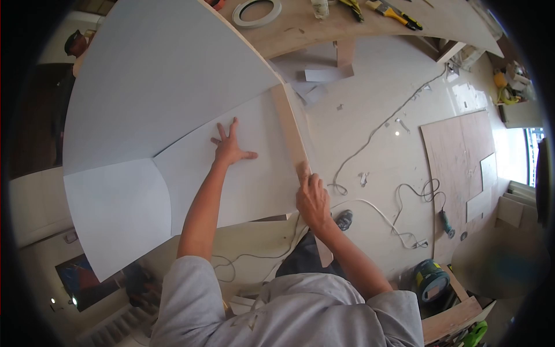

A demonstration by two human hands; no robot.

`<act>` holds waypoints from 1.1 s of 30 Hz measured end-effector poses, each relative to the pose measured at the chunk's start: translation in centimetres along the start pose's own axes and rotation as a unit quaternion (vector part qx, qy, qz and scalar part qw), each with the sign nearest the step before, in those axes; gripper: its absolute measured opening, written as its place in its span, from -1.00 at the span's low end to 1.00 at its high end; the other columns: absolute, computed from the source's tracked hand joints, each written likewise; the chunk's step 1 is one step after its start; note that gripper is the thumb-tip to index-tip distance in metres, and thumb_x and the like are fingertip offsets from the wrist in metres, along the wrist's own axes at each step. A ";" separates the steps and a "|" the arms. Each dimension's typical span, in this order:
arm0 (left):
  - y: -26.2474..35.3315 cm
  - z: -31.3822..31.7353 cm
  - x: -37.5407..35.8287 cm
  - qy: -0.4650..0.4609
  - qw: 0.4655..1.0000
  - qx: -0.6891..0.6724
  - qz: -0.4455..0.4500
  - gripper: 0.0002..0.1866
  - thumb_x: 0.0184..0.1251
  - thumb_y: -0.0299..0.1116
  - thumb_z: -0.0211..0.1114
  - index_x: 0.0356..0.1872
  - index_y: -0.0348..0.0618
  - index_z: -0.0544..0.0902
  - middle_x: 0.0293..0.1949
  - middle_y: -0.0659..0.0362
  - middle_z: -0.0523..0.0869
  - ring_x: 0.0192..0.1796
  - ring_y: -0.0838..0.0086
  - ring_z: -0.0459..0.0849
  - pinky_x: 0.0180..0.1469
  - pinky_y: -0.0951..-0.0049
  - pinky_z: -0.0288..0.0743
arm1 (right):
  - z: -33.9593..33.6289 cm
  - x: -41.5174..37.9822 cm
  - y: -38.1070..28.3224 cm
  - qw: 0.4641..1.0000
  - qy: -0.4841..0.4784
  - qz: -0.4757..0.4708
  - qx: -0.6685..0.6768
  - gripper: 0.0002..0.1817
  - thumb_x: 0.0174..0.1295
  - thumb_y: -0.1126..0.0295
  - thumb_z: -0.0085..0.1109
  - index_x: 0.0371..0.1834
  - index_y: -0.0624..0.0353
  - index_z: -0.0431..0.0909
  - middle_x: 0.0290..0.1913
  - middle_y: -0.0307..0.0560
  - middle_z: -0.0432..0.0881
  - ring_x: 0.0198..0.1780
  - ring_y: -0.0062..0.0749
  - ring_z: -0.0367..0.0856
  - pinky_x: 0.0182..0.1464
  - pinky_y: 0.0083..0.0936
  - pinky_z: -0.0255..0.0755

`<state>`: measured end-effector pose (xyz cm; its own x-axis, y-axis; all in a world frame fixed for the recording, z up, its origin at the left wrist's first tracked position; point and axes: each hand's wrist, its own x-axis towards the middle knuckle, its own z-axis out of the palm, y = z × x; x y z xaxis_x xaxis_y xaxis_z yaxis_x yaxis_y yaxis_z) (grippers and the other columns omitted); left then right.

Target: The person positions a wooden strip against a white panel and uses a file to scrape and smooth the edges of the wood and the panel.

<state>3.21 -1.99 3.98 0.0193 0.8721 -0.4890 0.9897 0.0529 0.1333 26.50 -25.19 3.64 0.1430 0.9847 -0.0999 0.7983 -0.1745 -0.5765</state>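
My left hand [232,149] lies with its fingers spread on a pale grey-white panel [260,133]. Along the right edge of that panel runs a bare wooden strip [287,121]. My right hand [314,199] is closed over the strip near its lower part, fingers curled and the index finger pointing along it. A wooden end [325,253] shows below my right hand, near my leg. Left of my left hand, a large upright grey panel [162,75] and a smaller white panel [118,202] join the first one at corners. The underside of my right hand's grip is hidden.
A curved wooden worktop [312,29] at the back carries a tape roll [256,13] and brushes [395,14]. Cables [390,118] cross the floor. A plywood sheet [454,168] lies at right, with a grinder [446,224] on it. A green tool [431,280] stands near my right elbow.
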 end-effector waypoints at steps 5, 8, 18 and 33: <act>0.3 -0.2 -0.2 -0.006 1.000 -0.004 -0.006 0.73 -0.46 0.24 0.89 0.77 0.45 -0.23 0.75 -0.34 -0.35 0.64 -0.74 -0.27 0.60 -0.53 0.11 | 0.9 0.4 1.5 0.997 0.028 -0.036 -0.064 -0.08 0.23 0.58 0.21 0.72 0.32 0.11 0.00 0.17 0.47 -0.09 0.03 0.58 -0.16 -0.21 0.64; 0.8 -0.6 -0.7 -0.016 1.000 -0.008 -0.013 0.73 -0.45 0.23 0.89 0.77 0.45 -0.23 0.75 -0.34 -0.36 0.63 -0.75 -0.26 0.60 -0.53 0.12 | 0.9 0.7 1.6 0.997 -0.012 -0.034 -0.069 -0.06 0.23 0.60 0.21 0.73 0.35 0.04 0.06 0.19 0.43 -0.03 0.05 0.59 -0.08 -0.18 0.67; 0.0 0.1 -0.1 -0.004 1.000 -0.004 0.009 0.72 -0.44 0.23 0.89 0.78 0.38 -0.21 0.74 -0.37 -0.36 0.70 -0.57 -0.39 0.67 -0.49 -0.14 | 0.5 1.4 2.2 0.998 0.010 -0.019 0.061 -0.11 0.25 0.58 0.19 0.69 0.03 0.11 0.02 0.27 0.51 -0.18 0.29 0.70 -0.16 0.08 0.68; 0.0 0.2 0.1 0.009 1.000 0.020 0.002 0.68 -0.39 0.16 0.90 0.77 0.50 -0.21 0.76 -0.26 -0.38 0.64 -0.73 -0.20 0.51 -0.48 0.35 | 1.1 2.1 2.3 0.998 0.031 -0.028 0.053 -0.09 0.22 0.49 0.28 0.70 0.04 0.15 -0.07 0.14 0.56 -0.31 0.13 0.77 -0.28 -0.09 0.72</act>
<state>3.20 -1.98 3.79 0.0211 0.8809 -0.4728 0.9944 0.0303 0.1008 28.02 -23.53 1.24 0.1382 0.9903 -0.0164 0.7398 -0.1143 -0.6630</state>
